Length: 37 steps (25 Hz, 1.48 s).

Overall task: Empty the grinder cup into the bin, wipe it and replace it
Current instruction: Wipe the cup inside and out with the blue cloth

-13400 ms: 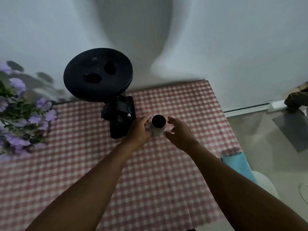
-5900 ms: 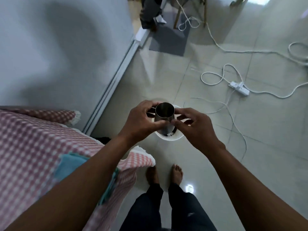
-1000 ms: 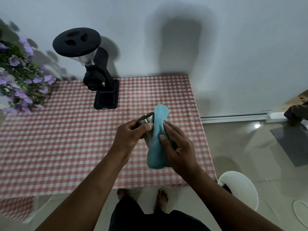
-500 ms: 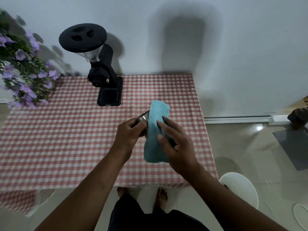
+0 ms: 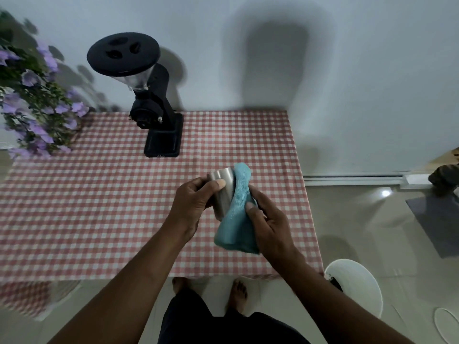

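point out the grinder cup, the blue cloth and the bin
grinder cup [image 5: 223, 192], head view, bare steel side wall
blue cloth [image 5: 234, 234], head view, hanging lower fold
bin [image 5: 357, 281], head view, white rim

I can't see the grinder cup's [image 5: 223, 192] mouth or inside; the blue cloth [image 5: 236, 219] covers its right side, and my left hand [image 5: 193, 207] hides part of its wall. My right hand's [image 5: 270, 224] palm side is turned away. The flowers [image 5: 32, 100] run off the left edge, blurred. The white bin [image 5: 355, 281] is partly hidden behind my right forearm.
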{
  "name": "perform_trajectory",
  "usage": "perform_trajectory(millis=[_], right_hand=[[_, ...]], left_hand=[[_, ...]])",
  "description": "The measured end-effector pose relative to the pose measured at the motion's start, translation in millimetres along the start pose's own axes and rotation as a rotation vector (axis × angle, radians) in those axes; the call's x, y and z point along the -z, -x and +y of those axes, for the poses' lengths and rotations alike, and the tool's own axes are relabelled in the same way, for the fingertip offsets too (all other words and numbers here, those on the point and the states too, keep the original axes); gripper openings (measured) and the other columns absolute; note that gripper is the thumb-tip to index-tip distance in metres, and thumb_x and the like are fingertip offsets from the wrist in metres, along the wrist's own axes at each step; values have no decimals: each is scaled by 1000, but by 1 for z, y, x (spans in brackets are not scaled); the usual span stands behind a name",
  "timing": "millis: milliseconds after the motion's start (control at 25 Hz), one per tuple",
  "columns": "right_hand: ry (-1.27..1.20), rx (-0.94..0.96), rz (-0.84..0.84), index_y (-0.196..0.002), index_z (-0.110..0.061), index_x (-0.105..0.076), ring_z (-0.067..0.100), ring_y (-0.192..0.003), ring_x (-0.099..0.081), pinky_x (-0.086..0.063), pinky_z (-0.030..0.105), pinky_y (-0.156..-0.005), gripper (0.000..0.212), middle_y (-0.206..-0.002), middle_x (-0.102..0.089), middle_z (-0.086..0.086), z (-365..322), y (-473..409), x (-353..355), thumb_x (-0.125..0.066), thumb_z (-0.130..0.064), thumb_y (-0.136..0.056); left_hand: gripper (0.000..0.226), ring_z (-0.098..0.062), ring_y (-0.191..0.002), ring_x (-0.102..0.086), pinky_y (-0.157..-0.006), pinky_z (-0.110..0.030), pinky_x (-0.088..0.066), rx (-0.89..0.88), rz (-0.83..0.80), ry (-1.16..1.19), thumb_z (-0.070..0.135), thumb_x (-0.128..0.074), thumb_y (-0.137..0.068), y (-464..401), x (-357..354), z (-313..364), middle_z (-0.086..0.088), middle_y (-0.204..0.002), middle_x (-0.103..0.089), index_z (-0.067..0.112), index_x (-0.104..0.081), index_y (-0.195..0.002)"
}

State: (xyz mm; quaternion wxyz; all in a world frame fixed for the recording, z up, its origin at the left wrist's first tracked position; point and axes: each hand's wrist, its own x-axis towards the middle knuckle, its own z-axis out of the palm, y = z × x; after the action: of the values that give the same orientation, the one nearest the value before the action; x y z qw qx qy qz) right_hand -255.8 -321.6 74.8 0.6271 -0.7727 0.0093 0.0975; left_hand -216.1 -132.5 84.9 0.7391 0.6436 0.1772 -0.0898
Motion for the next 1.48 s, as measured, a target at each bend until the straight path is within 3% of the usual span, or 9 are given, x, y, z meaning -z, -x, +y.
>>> perform_trajectory(millis=[80, 280, 520, 600, 720, 920, 1040, 1280, 1480], right_hand=[[-22, 50, 16, -141, -37, -51, -6, -127, -57, -54, 36, -109, 37, -135, -54, -27, -6, -6, -6, -52, -26, -105], [41, 127, 26, -146, -20, -55, 12, -122, -65, -59, 34, -99, 40, -141, -63, 1, -26, -36, -4, -53, -16, -106], [-37, 25, -3, -139, -38, -55, -4, -122, -61, -54, 27, -99, 38, -136, -62, -17, -2, -6, 2, -54, -20, -106], [-95, -42, 28, -136, -36, -60, 1, -126, -61, -53, 36, -107, 33, -139, -64, -13, 3, -6, 2, -54, -23, -106], [-172, -60, 79, -141, -18, -62, 14, -124, -66, -54, 46, -108, 36, -138, -67, 0, -6, -27, 1, -52, -18, -106], [-32, 79, 41, -144, -22, -57, 7, -129, -60, -54, 35, -108, 40, -146, -60, -5, -20, -30, -1, -58, -18, -104], [146, 238, 3, -148, -26, -51, 5, -139, -50, -48, 23, -110, 50, -154, -52, -5, -15, -19, -2, -59, -24, -99], [62, 55, -102, -143, -27, -58, 8, -103, -65, -53, 25, -85, 41, -120, -70, -9, -28, -48, 4, -46, -24, -105], [112, 94, -11, -147, -28, -51, 5, -130, -54, -51, 24, -102, 44, -148, -52, -8, -16, -5, -8, -53, -19, -104]], left_hand=[[26, -23, -100, -79, -93, -40, -61, 1, -7, -16, 19, -73, -95, 0, -1, -3, -8, -109, -83, 7, -78, -117], [25, -31, -107, -78, -100, -49, -62, -8, -6, -59, 13, -72, -95, -1, -2, -5, -14, -114, -81, 3, -77, -117], [51, -33, -101, -77, -96, -52, -61, -39, 82, -66, 40, -79, -66, -3, -2, -3, -13, -104, -82, 6, -78, -104], [56, -37, -109, -75, -99, -53, -61, -47, 67, -59, 43, -79, -64, -2, -2, -6, -14, -108, -81, 6, -78, -107], [48, -30, -112, -76, -99, -46, -61, -42, -14, -42, 38, -82, -76, 5, -7, -7, -8, -114, -82, 13, -78, -116], [29, -9, -97, -79, -80, -23, -63, -125, 11, -203, 31, -82, -86, 6, -3, 10, 4, -108, -83, 22, -79, -113], [27, -16, -99, -78, -84, -28, -63, -112, 6, -232, 23, -80, -90, 5, 5, 11, 2, -106, -82, 17, -79, -115], [33, -17, -97, -78, -87, -31, -62, -109, -36, -154, 27, -84, -77, 10, 10, 12, -5, -104, -83, 19, -81, -109], [31, -12, -94, -77, -81, -25, -59, -78, 3, -179, 28, -79, -81, 11, 10, 8, -1, -102, -83, 19, -80, -111]])
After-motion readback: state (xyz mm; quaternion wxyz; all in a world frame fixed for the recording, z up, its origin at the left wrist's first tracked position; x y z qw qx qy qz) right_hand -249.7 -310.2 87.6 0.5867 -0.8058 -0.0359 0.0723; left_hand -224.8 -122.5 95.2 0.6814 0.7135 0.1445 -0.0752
